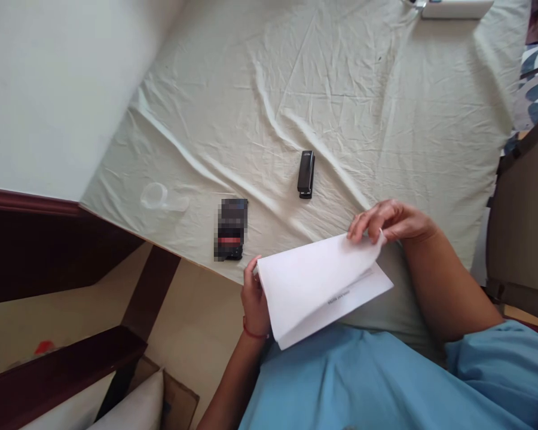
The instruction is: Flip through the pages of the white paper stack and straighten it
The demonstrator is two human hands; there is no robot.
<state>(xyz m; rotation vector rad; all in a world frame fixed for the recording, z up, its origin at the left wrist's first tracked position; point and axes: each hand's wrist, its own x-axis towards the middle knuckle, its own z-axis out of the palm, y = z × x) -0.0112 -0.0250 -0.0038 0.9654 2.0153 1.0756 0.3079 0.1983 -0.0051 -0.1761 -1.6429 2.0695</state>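
- The folded paper point(314, 269) is held at the near edge of the pale cloth point(354, 89), nearer the body than the black stapler point(305, 173).
- The left hand point(254, 303) grips its left edge, fingers partly hidden; the right hand point(390, 221) pinches its upper right corner.
- Likely light, flexible and easily creased; best held gently by the edges.

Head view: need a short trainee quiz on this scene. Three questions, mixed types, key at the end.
1. True or false: the black stapler lies on the cloth, apart from both the left hand and the right hand.
2. Pick one: the band on the left wrist is (a) green, (b) red, (c) white.
3. Fill in: both hands hold white ____.

Key: 1. True. 2. (b). 3. Paper.
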